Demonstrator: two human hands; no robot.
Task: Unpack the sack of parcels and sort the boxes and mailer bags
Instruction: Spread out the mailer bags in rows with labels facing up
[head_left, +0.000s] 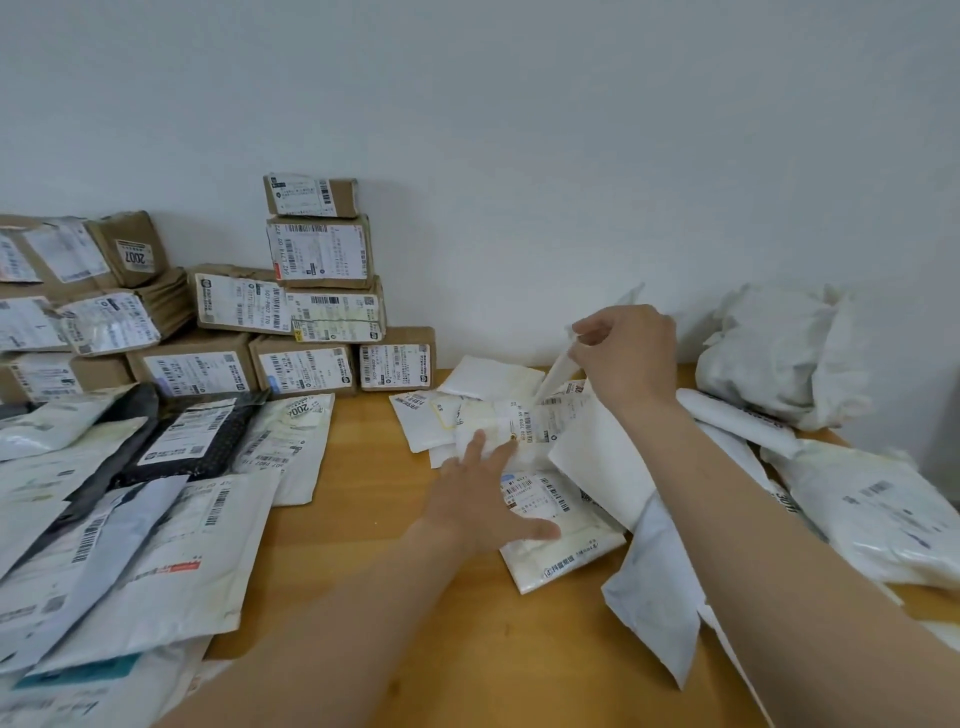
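My right hand (626, 358) pinches the top edge of a thin white mailer bag (558, 366) and holds it up on end over a loose heap of white mailers (483, 415) in the middle of the wooden table (374, 530). My left hand (480, 501) lies open with spread fingers on a labelled white mailer (550, 530) at the front of that heap. Brown cardboard boxes (317, 306) with shipping labels are stacked against the wall at back left. In front of them, sorted mailer bags (135, 499) lie overlapped, white, grey and black.
The crumpled white sack (779, 353) sits against the wall at back right. More white mailers (872, 509) are spread along the right edge of the table, one long one (654, 587) under my right forearm. Bare wood shows between the two piles.
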